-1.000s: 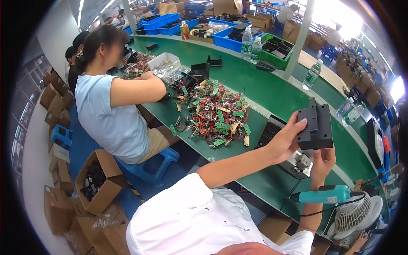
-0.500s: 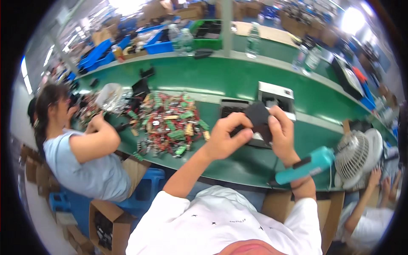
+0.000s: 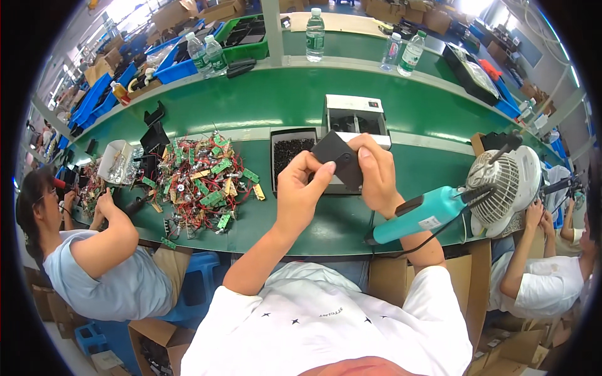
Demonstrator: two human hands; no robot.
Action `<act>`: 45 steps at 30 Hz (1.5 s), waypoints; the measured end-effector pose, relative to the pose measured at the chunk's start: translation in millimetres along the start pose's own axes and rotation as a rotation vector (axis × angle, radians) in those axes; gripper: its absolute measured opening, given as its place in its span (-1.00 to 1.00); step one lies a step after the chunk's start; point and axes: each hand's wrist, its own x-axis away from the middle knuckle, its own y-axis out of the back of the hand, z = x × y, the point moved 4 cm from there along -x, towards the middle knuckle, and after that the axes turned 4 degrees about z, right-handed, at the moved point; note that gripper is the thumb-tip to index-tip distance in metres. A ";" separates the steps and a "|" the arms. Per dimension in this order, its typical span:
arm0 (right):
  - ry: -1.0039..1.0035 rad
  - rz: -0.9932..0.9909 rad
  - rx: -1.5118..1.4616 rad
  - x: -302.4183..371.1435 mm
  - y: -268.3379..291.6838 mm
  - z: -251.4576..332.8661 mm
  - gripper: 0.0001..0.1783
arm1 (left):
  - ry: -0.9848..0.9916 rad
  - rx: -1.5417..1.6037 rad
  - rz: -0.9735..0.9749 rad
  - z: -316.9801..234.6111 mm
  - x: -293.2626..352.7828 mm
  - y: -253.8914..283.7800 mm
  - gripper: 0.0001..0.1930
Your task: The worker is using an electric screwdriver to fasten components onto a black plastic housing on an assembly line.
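Above the green workbench, both hands hold a flat black plastic casing (image 3: 340,164) with a small round recess on its face. My left hand (image 3: 298,188) pinches its left side between thumb and fingers. My right hand (image 3: 375,178) grips the right side, fingers curled over its edge. Behind my hands are a dark tray (image 3: 290,152) of small black pieces, perhaps screws, and a white box-shaped machine (image 3: 352,105) with an open front. A teal electric screwdriver (image 3: 420,216) with a cord lies across the view over my right forearm; no hand is on it.
Left of my hands lies a heap of green circuit boards with red wires (image 3: 200,182). A co-worker in light blue (image 3: 113,269) sits beyond it. At right stand a white fan (image 3: 501,188) and another person (image 3: 545,276). Bottles (image 3: 315,37) line the shelf (image 3: 288,61). Cardboard boxes (image 3: 461,276) sit below.
My view has swung right, so the bench contents appear farther left. Both hands still hold the black casing, whose flat face now shows more clearly.
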 end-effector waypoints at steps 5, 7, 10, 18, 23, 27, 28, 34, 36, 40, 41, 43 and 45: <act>0.081 -0.169 -0.839 26.2 71.1 -41.1 -0.38 | -0.123 0.002 -0.049 5.3 52.1 40.9 -0.85; 0.078 -0.164 -0.801 45.3 67.5 -44.9 -0.40 | -0.058 -0.058 -0.008 32.4 71.2 56.7 -0.87; 0.084 -0.118 -0.711 78.1 54.7 -38.6 -0.43 | -0.051 -0.217 -0.062 51.7 72.4 47.3 -0.87; -0.075 -0.369 -0.329 45.6 36.3 -24.7 -0.05 | 0.205 -0.246 0.058 104.7 50.7 40.5 -0.84; 0.016 -0.388 -0.558 19.4 28.2 -17.3 0.15 | 0.160 -0.215 0.068 108.6 54.9 39.6 -0.82; 0.077 -0.351 -0.569 -2.8 19.8 -26.0 0.16 | 0.122 -0.224 0.078 103.7 51.1 37.3 -0.80; 0.059 -0.349 -0.544 -4.6 17.8 -29.8 0.17 | 0.120 -0.217 0.083 103.3 51.1 36.6 -0.80; 0.007 -0.325 -0.496 -6.8 10.7 -39.9 0.16 | 0.110 -0.193 0.093 101.6 51.2 36.3 -0.80; 0.002 -0.319 -0.496 -7.2 9.3 -40.1 0.16 | 0.107 -0.191 0.093 102.1 51.2 36.5 -0.80; -0.062 -0.217 -0.466 -9.3 3.8 -37.5 0.17 | 0.072 -0.206 0.102 102.8 50.8 36.3 -0.79; -0.060 -0.214 -0.469 -10.3 2.8 -34.6 0.17 | 0.070 -0.208 0.099 102.0 49.3 37.5 -0.79; -0.071 -0.198 -0.603 -6.0 0.2 -21.0 0.17 | 0.089 -0.237 0.096 100.1 49.1 37.1 -0.79; -0.089 -0.177 -0.740 -0.2 -3.9 -7.7 0.18 | 0.112 -0.264 0.087 99.9 51.7 37.0 -0.79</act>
